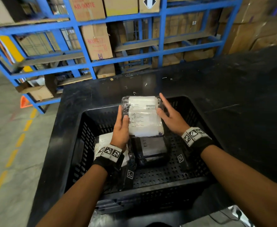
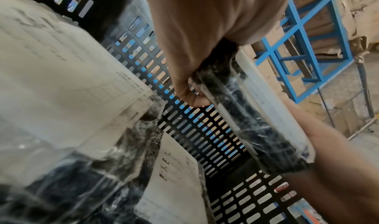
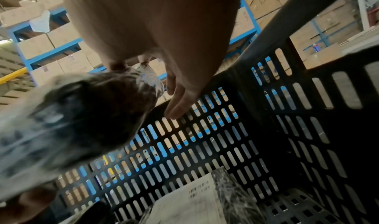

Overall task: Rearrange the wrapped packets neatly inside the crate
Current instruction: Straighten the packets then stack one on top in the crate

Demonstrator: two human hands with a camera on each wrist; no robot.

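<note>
A black perforated crate (image 1: 191,163) stands on a black table. My left hand (image 1: 123,122) grips a clear-wrapped packet with a white label (image 1: 142,117) by its left edge and holds it above the crate, thumb on top. In the left wrist view the fingers (image 2: 190,88) curl round the packet's dark edge (image 2: 246,117). My right hand (image 1: 164,108) lies with straight fingers against the packet's right edge. Its fingers (image 3: 178,101) show beside the blurred packet (image 3: 71,122). A white-labelled packet (image 1: 104,141) and a dark packet (image 1: 152,148) lie on the crate floor.
More labelled packets (image 2: 61,81) (image 2: 174,187) show low in the crate; one (image 3: 194,203) lies near the far wall (image 3: 205,146). The crate floor's right half (image 1: 183,163) is bare. Blue racks with cartons (image 1: 95,41) stand behind the table (image 1: 232,89).
</note>
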